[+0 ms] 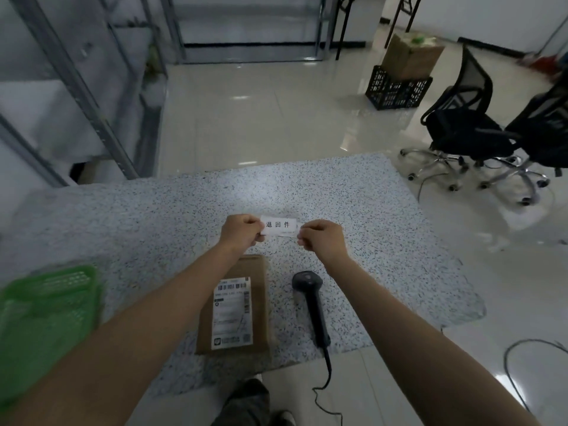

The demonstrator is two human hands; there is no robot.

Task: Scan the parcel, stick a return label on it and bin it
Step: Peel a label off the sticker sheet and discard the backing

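A small white return label [279, 225] with black characters is held above the speckled table [153, 216]. My left hand [241, 230] pinches its left end and my right hand [319, 238] pinches its right end. Below my hands a flat brown cardboard parcel [259, 290] lies on the table, a white shipping label with barcodes facing up. To the parcel's right a black handheld barcode scanner [310, 302] lies on the table, its cable running off the near edge. A green plastic basket [46, 318] stands at the table's near left.
Metal shelving [92, 96] stands at the far left. Across the shiny tiled floor are two black office chairs [479, 130] at the right and a black crate [396, 87] holding a cardboard box. A loose cable [516, 373] lies on the floor at the near right.
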